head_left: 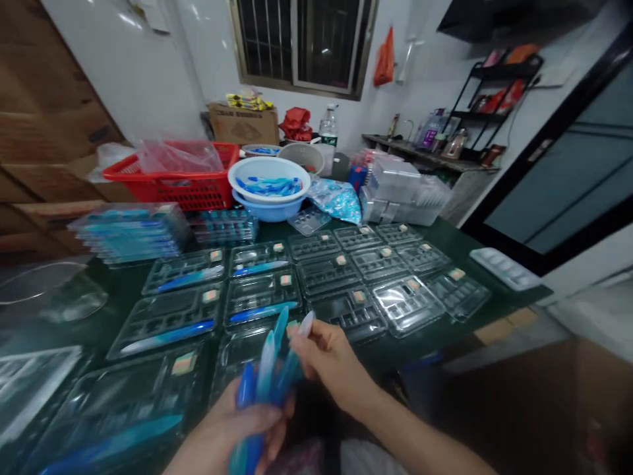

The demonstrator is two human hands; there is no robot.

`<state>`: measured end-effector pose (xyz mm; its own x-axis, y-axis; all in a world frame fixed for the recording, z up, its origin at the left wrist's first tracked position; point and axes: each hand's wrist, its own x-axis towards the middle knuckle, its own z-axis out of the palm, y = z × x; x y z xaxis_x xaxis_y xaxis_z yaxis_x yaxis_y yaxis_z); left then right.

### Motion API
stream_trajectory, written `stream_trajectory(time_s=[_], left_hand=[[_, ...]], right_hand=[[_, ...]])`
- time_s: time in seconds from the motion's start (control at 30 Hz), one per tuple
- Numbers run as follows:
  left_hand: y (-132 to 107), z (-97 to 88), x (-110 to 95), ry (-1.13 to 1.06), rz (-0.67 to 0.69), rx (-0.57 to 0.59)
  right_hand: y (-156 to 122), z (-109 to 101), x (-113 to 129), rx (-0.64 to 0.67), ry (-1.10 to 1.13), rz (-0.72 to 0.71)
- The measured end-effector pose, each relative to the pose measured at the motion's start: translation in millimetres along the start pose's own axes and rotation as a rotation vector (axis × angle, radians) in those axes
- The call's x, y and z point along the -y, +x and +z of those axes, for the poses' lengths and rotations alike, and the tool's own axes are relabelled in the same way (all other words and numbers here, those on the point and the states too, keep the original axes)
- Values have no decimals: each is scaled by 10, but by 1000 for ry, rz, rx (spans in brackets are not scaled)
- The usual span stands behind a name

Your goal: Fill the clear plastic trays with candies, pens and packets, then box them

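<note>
**One stick drawn from the bundle, over rows of blister trays**

Head view: the left hand (237, 429) sits low at the bottom edge, its grip closed round a bundle of blue plastic sticks (264, 379) that fans upward. The right hand (329, 359) is just beside it. Its thumb and forefinger are pinched narrowly on the upper end of a white-tipped stick (306, 324), which still touches the rest of the bundle. Both hands hover above the near edge of the dark green bench (445, 231), not resting on it.

Clear blister trays lie on the bench in rows, each with a small beige square in one pocket. Four on the left already carry a blue stick along the front slot, among them a filled tray (262, 302) just beyond the fingertips. The trays to the right have the slot bare, such as an empty tray (352, 310) close to the right hand.

Further back stand a white bowl (270, 177) of loose blue sticks, a red basket (182, 177) and a stack of filled trays (131, 231).

The step in hand appears to be singling one stick out of the bundle. Seating it would call for holding it lengthwise, in line with a bare front slot, while the left grip keeps the others together.
</note>
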<state>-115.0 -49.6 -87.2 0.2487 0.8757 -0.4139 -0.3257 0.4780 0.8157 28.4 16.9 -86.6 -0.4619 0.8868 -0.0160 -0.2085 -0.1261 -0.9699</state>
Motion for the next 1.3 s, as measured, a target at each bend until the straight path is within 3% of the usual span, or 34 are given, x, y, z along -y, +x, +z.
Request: stream_trajectory(time_s=[0.13, 0.23, 0.3, 0.4, 0.53, 0.6, 0.67, 0.77, 0.87, 0.97, 1.03, 1.13, 1.2, 1.3], left_hand=[[6, -19, 3, -35, -19, -145], [7, -22, -36, -32, -8, -224], [18, -15, -68, -32, 6, -249], [35, 10, -99, -40, 15, -243], [33, 53, -102, 1, 46, -211], [29, 72, -99, 33, 64, -191], [37, 91, -99, 49, 77, -153], [81, 123, -100, 91, 73, -56], [143, 159, -86, 209, 30, 61], [180, 185, -59, 227, -8, 75], [183, 186, -51, 166, -65, -6], [168, 161, -80, 39, -105, -167], [156, 138, -128, -28, -83, -244], [147, 110, -208, -85, -28, -325]], right_hand=[[-140, -417, 167, -282, -281, -175], [-226, -759, 340, -413, -708, -329], [-244, -893, 407, -339, -1041, -386], [-213, -909, 392, -113, -1446, -389], [-114, -795, 243, 45, -1719, -307], [-71, -749, 189, 63, -1722, -272], [-52, -694, 174, 35, -1586, -258], [-76, -533, 181, 39, -1082, -182], [-126, -322, 147, 180, -467, -8], [-137, -257, 104, 144, -148, 67], [-113, -364, 129, 54, -120, 60], [-13, -689, 268, -101, -227, -41], [108, -909, 385, -232, -463, -190], [351, -1076, 493, -330, -1054, -380]])
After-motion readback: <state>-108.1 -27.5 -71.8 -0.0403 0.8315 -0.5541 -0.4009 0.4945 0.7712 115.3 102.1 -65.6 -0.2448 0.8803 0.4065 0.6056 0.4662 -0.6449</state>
